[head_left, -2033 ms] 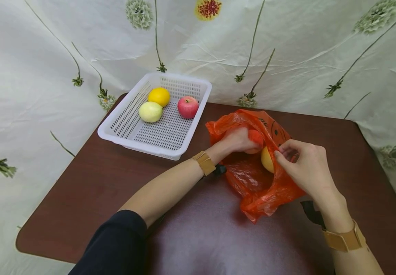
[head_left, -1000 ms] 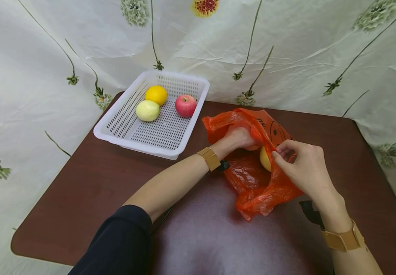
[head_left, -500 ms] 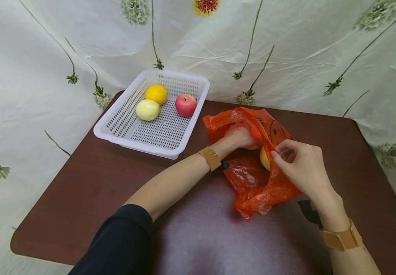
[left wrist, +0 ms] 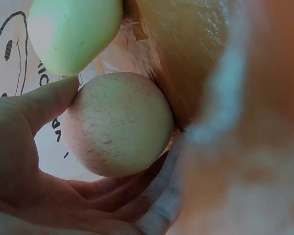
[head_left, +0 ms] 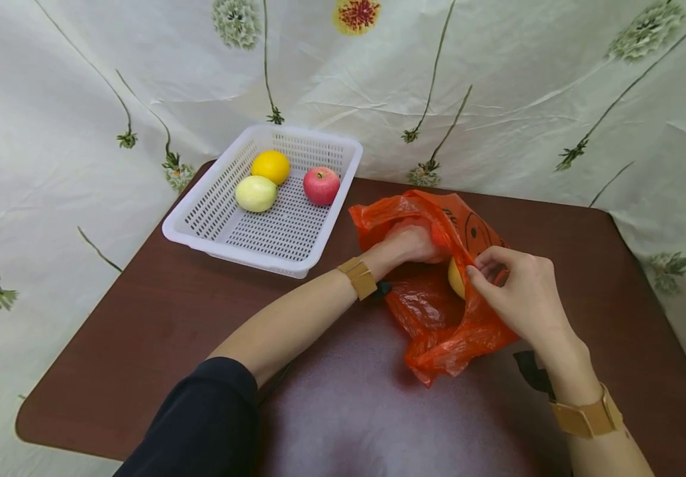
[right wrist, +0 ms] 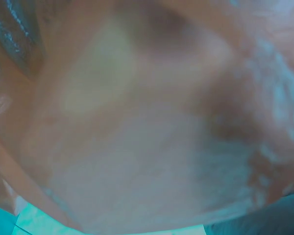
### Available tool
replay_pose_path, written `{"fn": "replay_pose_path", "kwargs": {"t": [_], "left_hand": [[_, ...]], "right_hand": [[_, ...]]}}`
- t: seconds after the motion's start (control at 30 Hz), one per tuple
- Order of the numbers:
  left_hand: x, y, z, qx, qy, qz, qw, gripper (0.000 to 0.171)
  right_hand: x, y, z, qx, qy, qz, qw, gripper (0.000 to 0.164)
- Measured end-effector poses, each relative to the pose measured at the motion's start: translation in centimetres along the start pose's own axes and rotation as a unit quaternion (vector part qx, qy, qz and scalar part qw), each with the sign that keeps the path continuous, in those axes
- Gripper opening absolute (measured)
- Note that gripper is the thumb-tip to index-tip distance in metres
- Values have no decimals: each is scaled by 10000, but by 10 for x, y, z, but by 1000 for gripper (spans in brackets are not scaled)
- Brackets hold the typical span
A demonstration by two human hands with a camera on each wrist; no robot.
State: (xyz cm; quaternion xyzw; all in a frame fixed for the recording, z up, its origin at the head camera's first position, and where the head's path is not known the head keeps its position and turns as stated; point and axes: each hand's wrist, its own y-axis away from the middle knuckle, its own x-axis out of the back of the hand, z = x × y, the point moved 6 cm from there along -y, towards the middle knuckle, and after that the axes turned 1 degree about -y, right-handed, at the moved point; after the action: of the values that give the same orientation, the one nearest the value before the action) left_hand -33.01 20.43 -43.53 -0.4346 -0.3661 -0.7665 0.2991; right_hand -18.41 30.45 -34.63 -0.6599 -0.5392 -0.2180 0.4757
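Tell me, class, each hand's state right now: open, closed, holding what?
Left hand: holding a pinkish round fruit inside the red bag.
Right hand: pinching the red bag's edge.

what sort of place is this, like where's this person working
Probably indoors, at what looks like a makeshift tabletop setup; the wider room is out of view. What suggests it: a dark brown table, a flower-printed cloth filling the background, and a white basket holding fruit.

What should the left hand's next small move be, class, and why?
The left hand should probably tighten gently on the mottled fruit: thumb and fingers curve around it inside the orange-red bag, another fruit sits close by, and the right hand pinches the bag's edge.
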Motion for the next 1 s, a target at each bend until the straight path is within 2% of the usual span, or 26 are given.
{"fn": "replay_pose_path", "kwargs": {"t": [0.5,0.73,1.0], "left_hand": [[7,22,-8,-48,552,658,9963,43],[8,30,-9,-24,481,706,9963,42],[11,47,-13,-67,899,724,9933,58]], "right_hand": [[-3,0,-1,-55,2,-75,10000,7],[-4,0,-3,-55,-1,-111,9999,8],[-3,0,-5,-20,65,-109,9999,8]]}}
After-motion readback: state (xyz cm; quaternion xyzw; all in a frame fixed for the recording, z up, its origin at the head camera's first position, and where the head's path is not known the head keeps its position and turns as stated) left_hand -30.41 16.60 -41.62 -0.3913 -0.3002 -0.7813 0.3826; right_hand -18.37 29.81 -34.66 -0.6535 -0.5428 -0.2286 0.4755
